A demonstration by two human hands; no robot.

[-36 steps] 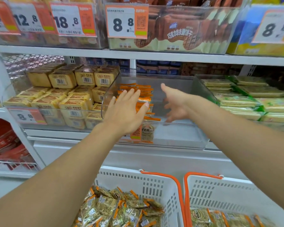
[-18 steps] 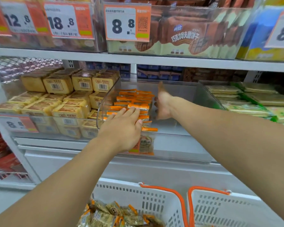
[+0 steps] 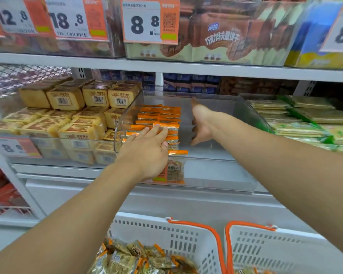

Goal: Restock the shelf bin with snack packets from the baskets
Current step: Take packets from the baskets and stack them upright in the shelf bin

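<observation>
nearest, two white baskets with orange handles: the left basket (image 3: pixel 166 240) holds loose snack packets (image 3: pixel 139 260). above, the left hand (image 3: pixel 147 149) lies flat, fingers straight, on the orange packet stack (image 3: pixel 158 119) in the clear shelf bin (image 3: pixel 216 171). the right hand (image 3: pixel 201 123) is just beside the stack, fingers loosely curled, holding nothing.

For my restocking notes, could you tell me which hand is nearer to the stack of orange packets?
Left. The left hand rests on the orange packets; the right hand is just beside them, apart.
</observation>
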